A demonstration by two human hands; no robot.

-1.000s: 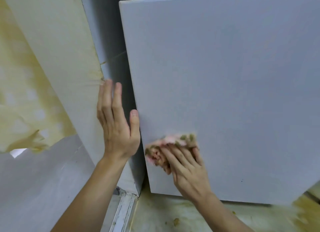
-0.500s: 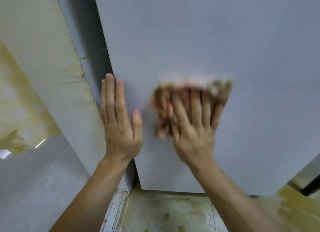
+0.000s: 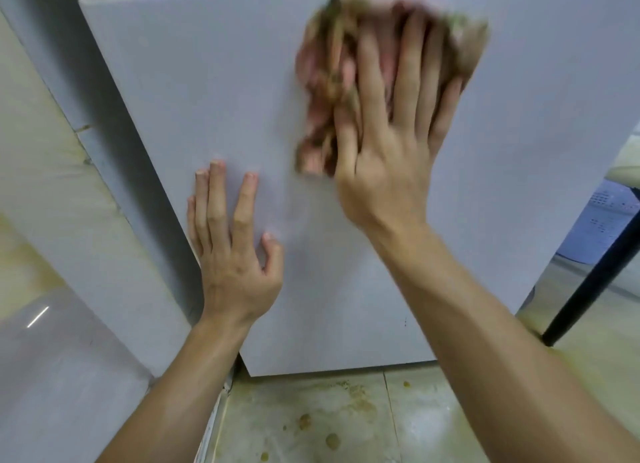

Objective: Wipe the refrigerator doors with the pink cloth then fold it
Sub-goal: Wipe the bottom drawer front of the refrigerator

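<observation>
Crumpled pink cloth with brownish stains [image 3: 322, 92] sat high on the flat pale grey refrigerator door [image 3: 173, 99], just under its top edge, blurred. Bare door surface lay left of and below the cloth. Right hand [image 3: 391, 157] pressed the cloth flat against the door, fingers straight and spread, arm reaching up. Left hand [image 3: 232, 254] lay flat on the door near its left edge, fingers straight, thumb out. Stained tile floor [image 3: 311, 421] showed below the door's bottom edge.
</observation>
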